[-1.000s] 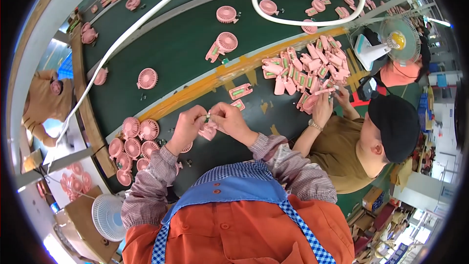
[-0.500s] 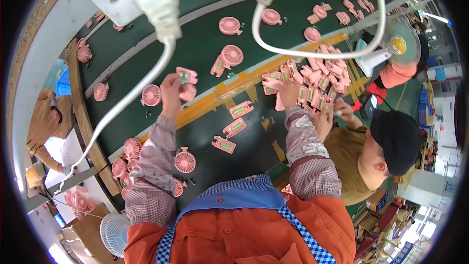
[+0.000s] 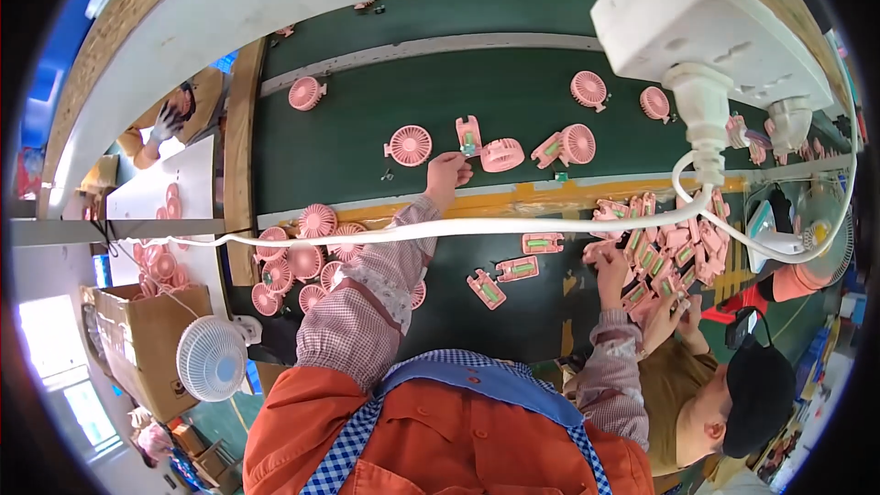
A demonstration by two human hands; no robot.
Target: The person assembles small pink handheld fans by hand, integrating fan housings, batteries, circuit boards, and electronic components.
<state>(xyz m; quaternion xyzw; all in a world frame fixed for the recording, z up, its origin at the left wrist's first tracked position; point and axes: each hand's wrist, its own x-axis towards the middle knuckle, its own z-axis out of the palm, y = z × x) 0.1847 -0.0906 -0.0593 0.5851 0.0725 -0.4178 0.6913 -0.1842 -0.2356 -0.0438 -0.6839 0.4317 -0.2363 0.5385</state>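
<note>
My left hand (image 3: pixel 447 176) is closed, fingers pinching the lower end of a pink handle casing (image 3: pixel 468 133) with a green circuit board inside. A pink round fan head (image 3: pixel 501 155) lies against that casing's right side, on the green belt (image 3: pixel 357 183). My right hand (image 3: pixel 611 275) is at the left edge of a pile of pink handle casings (image 3: pixel 678 243), many showing green-and-silver insides. Its fingers are bent around a pink casing there, partly hidden by the hand. Left of it, three casings lie separately on the dark table, one being a pink casing (image 3: pixel 486 289).
A white cable (image 3: pixel 513 225) and a power strip (image 3: pixel 706 18) hang across the view above the work. Pink fan heads (image 3: pixel 304 261) cluster by my left forearm. A co-worker's hand (image 3: pixel 662 323) works at the pile's near side. Another person's gloved hand (image 3: pixel 168 121) shows far left.
My view has swung left, so the scene shifts across the picture. The left hand has brought its casing and fan head down to the belt. My right hand has stayed at the pile.
</note>
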